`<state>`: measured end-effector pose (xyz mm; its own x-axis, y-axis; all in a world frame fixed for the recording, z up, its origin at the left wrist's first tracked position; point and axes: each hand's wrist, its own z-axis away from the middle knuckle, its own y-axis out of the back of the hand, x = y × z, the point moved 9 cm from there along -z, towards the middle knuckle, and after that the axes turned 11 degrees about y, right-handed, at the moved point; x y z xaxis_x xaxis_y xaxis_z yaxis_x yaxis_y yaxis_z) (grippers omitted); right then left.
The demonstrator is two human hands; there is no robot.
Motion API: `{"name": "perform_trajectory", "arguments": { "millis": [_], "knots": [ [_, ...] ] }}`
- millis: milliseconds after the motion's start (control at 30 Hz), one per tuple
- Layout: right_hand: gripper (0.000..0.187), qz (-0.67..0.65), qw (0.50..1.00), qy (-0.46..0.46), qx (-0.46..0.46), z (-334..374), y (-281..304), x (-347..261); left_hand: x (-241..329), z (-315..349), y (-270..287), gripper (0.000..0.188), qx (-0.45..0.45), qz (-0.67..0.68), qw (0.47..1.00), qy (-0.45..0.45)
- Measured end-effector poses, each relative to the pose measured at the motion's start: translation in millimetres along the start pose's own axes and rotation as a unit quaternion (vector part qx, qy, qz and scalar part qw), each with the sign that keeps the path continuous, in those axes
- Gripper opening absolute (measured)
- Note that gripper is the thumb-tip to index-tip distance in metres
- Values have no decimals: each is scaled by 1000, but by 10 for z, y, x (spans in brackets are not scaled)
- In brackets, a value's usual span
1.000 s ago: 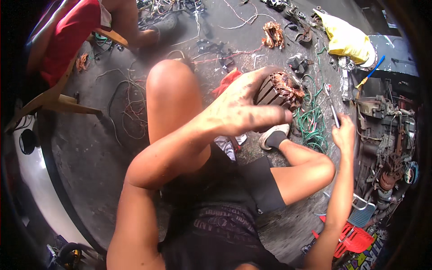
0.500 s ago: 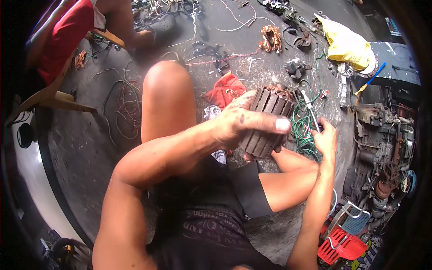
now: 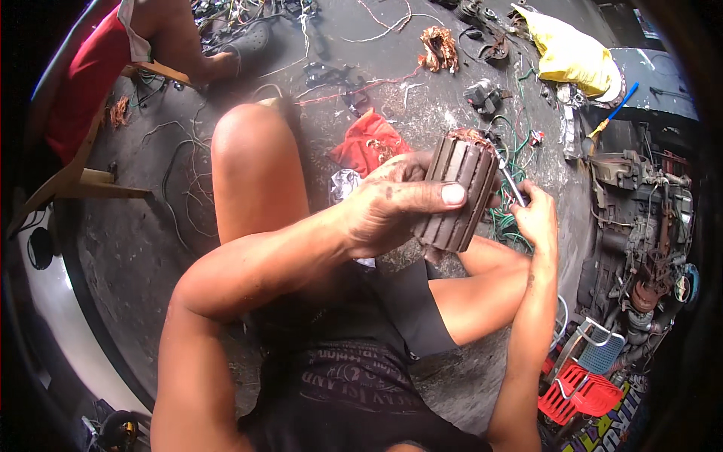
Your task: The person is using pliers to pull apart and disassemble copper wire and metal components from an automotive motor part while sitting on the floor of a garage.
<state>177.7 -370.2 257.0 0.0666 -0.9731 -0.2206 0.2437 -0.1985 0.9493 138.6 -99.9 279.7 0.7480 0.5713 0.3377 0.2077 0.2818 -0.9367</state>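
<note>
My left hand [image 3: 384,207] is wrapped round a dark slotted motor armature [image 3: 461,200], with its thumb across the ridged side. The armature stands nearly upright, tilted a little, and reddish-brown windings show at its top end. At its right, my right hand [image 3: 538,217] grips a slim metal tool [image 3: 514,185]. The tool points up and left toward the armature's upper edge. Whether its tip touches the windings I cannot tell. Below the tool, green wire [image 3: 506,224] lies on the floor, partly hidden by my hands.
Beyond my left hand lies a red cloth [image 3: 367,143]. Copper wire [image 3: 438,50], a small dark part [image 3: 483,96] and a yellow sack [image 3: 568,56] lie farther off. Engine parts [image 3: 640,218] and a red basket [image 3: 578,392] line the right side. Another person's leg [image 3: 177,38] is at upper left.
The armature has turned more upright in my left hand and shifted slightly right. My right hand has moved up and left, bringing the tool close to the armature's top.
</note>
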Motion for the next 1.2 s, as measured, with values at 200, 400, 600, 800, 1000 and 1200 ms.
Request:
{"name": "perform_trajectory", "arguments": {
  "millis": [200, 400, 600, 800, 1000, 1200],
  "knots": [
    [32, -10, 1000, 2, -2, -2, 12, -43, -135, 102, -144, 69, -86, 70, 991, 79],
    [28, -21, 1000, 11, -9, -10, -34, -40, 42, 156, -121, 70, -46, -73, 996, 20],
    [30, -8, 999, -8, -34, -15, -60, -72, 106, 166, -68, 60, -19, -96, 995, -14],
    [31, -11, 999, 5, -33, -11, -94, -24, 129, 223, -124, 63, -11, -131, 991, 15],
    [32, 3, 999, 23, -26, -11, -87, -37, 234, 235, -152, 67, 3, -192, 979, -61],
    [33, 10, 999, 30, -29, -11, -107, -14, 260, 262, -166, 69, 18, -258, 964, -60]
  ]
}}
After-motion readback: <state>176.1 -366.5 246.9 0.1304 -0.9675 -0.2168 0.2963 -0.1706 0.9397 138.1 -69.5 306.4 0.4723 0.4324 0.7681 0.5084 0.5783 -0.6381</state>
